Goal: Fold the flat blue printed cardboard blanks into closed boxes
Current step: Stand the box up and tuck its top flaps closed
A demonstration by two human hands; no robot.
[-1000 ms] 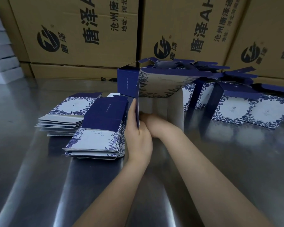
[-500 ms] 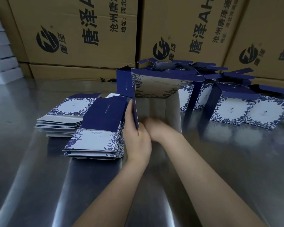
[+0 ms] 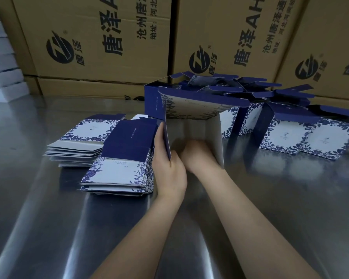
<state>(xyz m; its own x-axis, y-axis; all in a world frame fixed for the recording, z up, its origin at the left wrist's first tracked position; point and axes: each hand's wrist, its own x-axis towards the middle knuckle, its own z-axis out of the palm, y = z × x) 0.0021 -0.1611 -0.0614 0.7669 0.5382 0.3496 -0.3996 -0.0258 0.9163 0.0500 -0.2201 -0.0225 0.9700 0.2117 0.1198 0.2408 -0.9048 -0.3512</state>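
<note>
**Quantities.** The steel surface (image 3: pixel 48 218) carries two stacks of flat blanks, one box in work, and one row of erected boxes (image 3: pixel 284 137). In that row four printed fronts can be made out (the overlapping open flaps prevent an exact count). Three brown shipping cartons (image 3: pixel 101 37) stand along the far edge of the surface. One pile of white slabs (image 3: pixel 2 67) sits at the far left corner.

**Stacks.** The near stack (image 3: pixel 119 168) lies left of centre, with its top blank showing a dark blue panel above a white panel with blue foliage. The far stack (image 3: pixel 79 146) lies just beside it toward the left edge, partly overlapped by it.

**Box in work.** The box in work (image 3: pixel 191 106) sits at the centre of the surface, between the near stack and the row of erected boxes. Its open mouth faces the person. The inside is plain grey-white. The upper panel is white with a blue leaf border. The left wall is dark blue with one thin line of white print. The flaps at its far end stand open.

**Hands.** The left hand (image 3: pixel 169 172) pinches the front edge of the left wall, with the fingers outside and the thumb inside. The right hand (image 3: pixel 197 156) reaches into the mouth of the box. It is blurred, so its grip cannot be told.
</note>
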